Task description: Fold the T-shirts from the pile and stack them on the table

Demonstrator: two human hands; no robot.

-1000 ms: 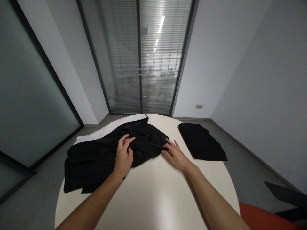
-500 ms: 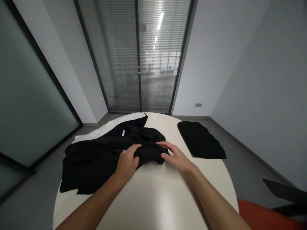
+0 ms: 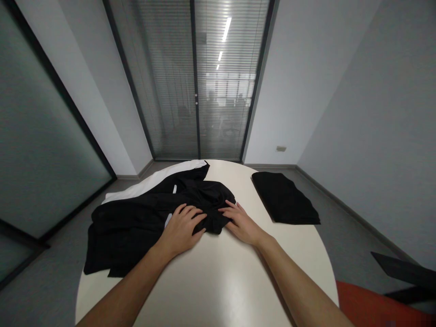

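Note:
A heap of loose black clothing [image 3: 136,218] lies on the left half of a round white table [image 3: 221,281]. My left hand [image 3: 182,229] rests flat on the near edge of the heap, fingers spread over the cloth. My right hand [image 3: 240,223] lies just to its right, fingertips on the bunched right end of the same black garment [image 3: 207,200]. Neither hand grips the cloth; both press it down.
A folded black garment [image 3: 284,198] lies at the table's right far side. White fabric [image 3: 153,181] shows beneath the heap at the far left. An orange seat [image 3: 371,309] and a dark chair part [image 3: 405,270] stand at the lower right. Glass doors with blinds are behind.
The hands gathered the garment's right end toward the middle and pinched it, then let go. Both now lie flat on the bunched cloth.

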